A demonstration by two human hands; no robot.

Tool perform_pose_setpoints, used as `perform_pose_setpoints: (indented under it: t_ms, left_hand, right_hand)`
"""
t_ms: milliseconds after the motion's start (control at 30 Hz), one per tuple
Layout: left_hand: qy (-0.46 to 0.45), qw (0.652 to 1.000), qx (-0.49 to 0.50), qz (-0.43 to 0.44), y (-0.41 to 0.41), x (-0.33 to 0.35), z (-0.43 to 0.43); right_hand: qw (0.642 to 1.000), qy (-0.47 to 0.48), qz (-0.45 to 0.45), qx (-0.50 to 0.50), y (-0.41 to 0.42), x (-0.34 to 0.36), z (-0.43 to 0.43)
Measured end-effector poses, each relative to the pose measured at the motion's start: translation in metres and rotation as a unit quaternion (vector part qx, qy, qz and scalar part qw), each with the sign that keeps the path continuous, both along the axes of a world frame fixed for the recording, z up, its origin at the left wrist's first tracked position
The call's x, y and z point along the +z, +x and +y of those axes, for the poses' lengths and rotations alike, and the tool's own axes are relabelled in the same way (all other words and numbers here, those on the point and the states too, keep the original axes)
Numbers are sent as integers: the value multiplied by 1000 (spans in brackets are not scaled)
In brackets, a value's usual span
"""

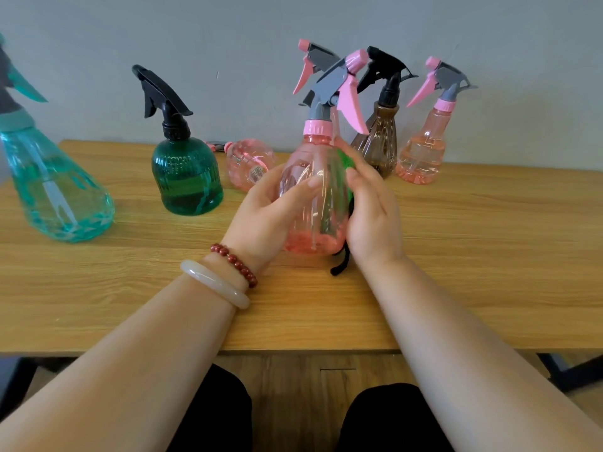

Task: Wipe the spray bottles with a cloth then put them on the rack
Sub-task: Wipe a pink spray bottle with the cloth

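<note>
A pink see-through spray bottle (313, 203) with a grey and pink trigger stands tilted on the wooden table (489, 256). My left hand (264, 213) grips its left side, thumb across the front. My right hand (375, 210) cups the right side and holds a green cloth (345, 163) against the bottle. Most of the cloth is hidden behind the hand and the bottle. A black cord (341, 264) hangs out below my right hand. No rack is in view.
Other spray bottles stand behind: a teal one (55, 190) at far left, a dark green one (186, 177), a brown one (380, 141) and a pink one (424, 154). A pink bottle (248, 163) lies on its side. A grey wall backs the table.
</note>
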State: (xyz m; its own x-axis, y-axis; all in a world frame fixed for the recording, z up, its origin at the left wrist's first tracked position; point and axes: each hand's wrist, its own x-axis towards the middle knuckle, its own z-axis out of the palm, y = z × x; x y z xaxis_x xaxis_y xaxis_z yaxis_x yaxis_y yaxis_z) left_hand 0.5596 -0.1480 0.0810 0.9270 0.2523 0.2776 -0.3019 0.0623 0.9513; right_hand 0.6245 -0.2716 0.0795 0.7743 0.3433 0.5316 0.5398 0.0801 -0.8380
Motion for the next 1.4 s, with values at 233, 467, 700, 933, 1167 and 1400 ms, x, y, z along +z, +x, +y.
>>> perform_pose_setpoints:
  t_ms: [233,467,700,933,1167,1400]
  left_hand:
    - [-32,999,33,-19,0,-1,-2]
    - [-55,995,80,-22,4,1,7]
    - [4,1000,6,-25,5,-1,0]
    - [-18,1000,10,-19,3,-1,-3]
    - [-69,997,19,-16,6,-1,5]
    - [-76,997,-14,-13,2,1,-1]
  right_hand:
    - [1000,-9,-29,6,-1,-3,0]
    - [947,-89,-308,-11,-4,-2,1]
    - [950,-85,-300,-28,-2,-2,2]
    - [1000,10,15,11,1,3,1]
    - [958,-87,-273,24,0,-4,0]
    - [1000,-6,1,31,-1,3,-1]
